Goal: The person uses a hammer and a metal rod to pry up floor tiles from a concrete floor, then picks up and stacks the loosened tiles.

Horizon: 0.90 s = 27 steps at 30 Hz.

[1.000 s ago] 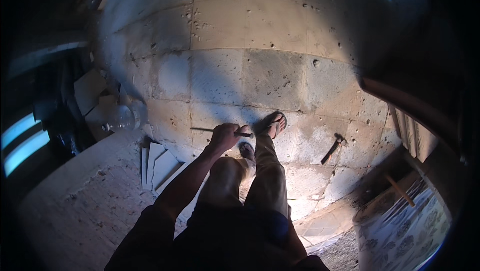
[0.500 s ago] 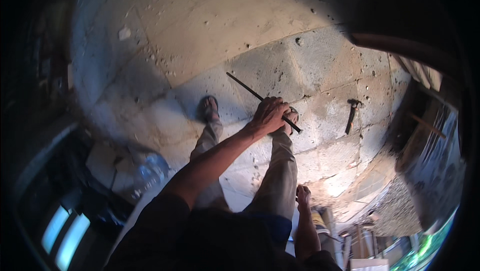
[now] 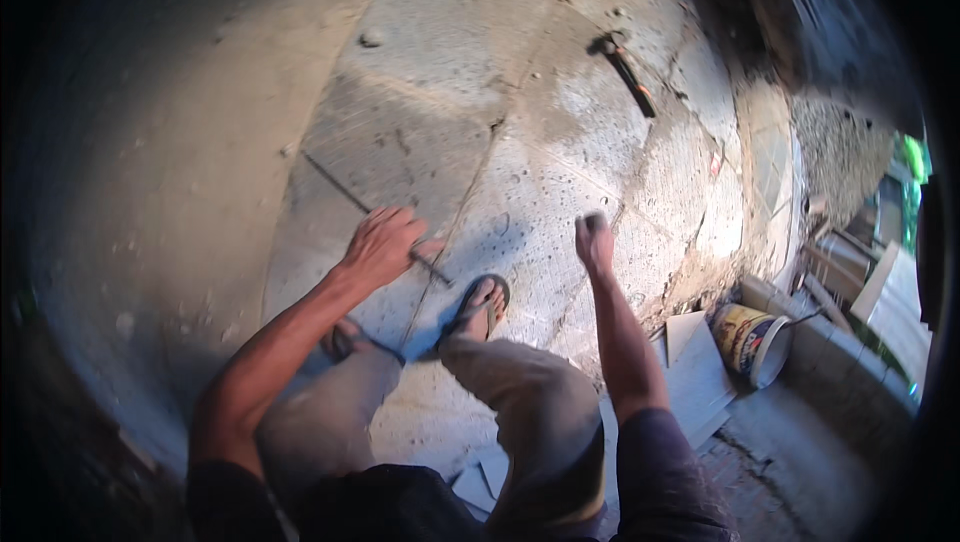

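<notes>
Left of the frame's centre, the person's left hand (image 3: 380,245) is closed around a long thin dark rod (image 3: 340,190), the fingers (image 3: 398,225) wrapped over it and clamped on it. The rod runs on a slant: its longer free part sticks out from the fingers toward the upper left, and a short end pokes out on the other side of the hand toward the lower right, near the foot. The rod lies low over the stone slab floor (image 3: 560,142), though I cannot tell whether it touches.

Just below and right of that hand, a foot in a dark flip-flop sandal (image 3: 480,308) stands on the slabs, beside a seam between two stones. The other foot (image 3: 345,339) shows partly beneath the left forearm.

Right of centre, the right hand (image 3: 594,240) hangs over the floor with its fingers curled together in a loose fist, holding nothing that I can see, well apart from the rod.

In the upper right, a hammer (image 3: 625,67) with an orange-tipped handle lies alone on the slabs. At the lower right edge, pale flat tiles (image 3: 700,372) lie stacked beside a yellow bucket (image 3: 752,342) resting on its side.
</notes>
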Available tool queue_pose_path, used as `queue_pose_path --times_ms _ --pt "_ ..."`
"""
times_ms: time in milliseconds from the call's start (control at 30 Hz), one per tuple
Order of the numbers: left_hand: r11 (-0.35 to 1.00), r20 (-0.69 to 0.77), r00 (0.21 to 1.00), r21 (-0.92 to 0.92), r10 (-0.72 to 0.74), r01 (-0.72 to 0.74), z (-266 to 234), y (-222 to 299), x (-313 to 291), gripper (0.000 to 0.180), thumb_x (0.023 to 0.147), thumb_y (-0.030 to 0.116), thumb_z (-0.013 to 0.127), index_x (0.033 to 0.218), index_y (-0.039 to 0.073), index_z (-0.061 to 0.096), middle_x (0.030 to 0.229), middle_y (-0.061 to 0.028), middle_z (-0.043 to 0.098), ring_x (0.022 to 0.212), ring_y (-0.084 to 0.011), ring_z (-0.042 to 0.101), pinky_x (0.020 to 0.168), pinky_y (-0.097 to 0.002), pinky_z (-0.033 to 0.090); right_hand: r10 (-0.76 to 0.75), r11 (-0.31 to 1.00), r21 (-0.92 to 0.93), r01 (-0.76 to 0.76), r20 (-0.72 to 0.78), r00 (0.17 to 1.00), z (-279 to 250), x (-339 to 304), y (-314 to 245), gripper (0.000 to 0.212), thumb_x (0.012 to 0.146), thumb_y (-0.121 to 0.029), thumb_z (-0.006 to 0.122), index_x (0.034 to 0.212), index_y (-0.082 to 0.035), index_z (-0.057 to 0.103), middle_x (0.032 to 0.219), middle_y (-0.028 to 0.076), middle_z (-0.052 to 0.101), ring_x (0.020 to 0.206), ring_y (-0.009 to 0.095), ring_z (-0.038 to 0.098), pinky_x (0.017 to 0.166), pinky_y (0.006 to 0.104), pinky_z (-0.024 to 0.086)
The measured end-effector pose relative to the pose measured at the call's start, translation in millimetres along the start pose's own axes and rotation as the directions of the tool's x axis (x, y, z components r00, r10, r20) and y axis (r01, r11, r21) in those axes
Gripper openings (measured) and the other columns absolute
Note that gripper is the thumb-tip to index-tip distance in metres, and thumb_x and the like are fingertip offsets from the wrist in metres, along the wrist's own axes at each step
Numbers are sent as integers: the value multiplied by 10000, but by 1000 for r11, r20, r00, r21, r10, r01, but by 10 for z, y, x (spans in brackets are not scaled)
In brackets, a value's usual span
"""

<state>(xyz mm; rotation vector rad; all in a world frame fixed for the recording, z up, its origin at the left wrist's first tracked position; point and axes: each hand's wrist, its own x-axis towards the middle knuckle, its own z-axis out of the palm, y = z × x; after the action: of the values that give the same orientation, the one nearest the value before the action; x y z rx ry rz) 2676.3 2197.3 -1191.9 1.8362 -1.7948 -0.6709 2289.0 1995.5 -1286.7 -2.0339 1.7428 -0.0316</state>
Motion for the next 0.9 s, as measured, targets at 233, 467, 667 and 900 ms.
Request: queue_pose_path --times_ms 233,467,667,900 --pt "971 62 971 58 229 -233 779 -432 283 403 873 432 665 710 79 557 710 -88 498 709 -293 547 660 -420 436 -275 940 -329 91 -570 774 122 2730 720 692 898 -404 627 1365 64 423 1297 313 523 1205 445 509 1019 465 416" --pt "960 374 912 150 166 -236 1057 -800 1134 393 886 435 623 754 66 590 721 -114 586 691 -331 609 596 -438 466 -151 956 -293 -14 -533 833 40 3735 676 744 933 -564 491 1491 -101 322 1474 199 396 1365 374 365 1109 498 300" --pt "962 326 937 189 126 -195 1004 -1175 1137 258 865 319 618 809 68 608 718 -150 605 705 -383 622 602 -488 477 -73 945 -327 -7 -233 970 140 3480 59 461 972 -446 456 1325 -151 483 1250 215 567 1156 408 544 938 524 435" --pt "963 404 909 191 99 -189 1084 -1122 1269 213 839 269 639 853 60 600 754 -148 618 735 -375 633 628 -499 488 -239 971 -94 220 -451 860 406 2723 48 281 969 -274 454 1072 -27 538 905 260 616 848 454 606 721 519 484"
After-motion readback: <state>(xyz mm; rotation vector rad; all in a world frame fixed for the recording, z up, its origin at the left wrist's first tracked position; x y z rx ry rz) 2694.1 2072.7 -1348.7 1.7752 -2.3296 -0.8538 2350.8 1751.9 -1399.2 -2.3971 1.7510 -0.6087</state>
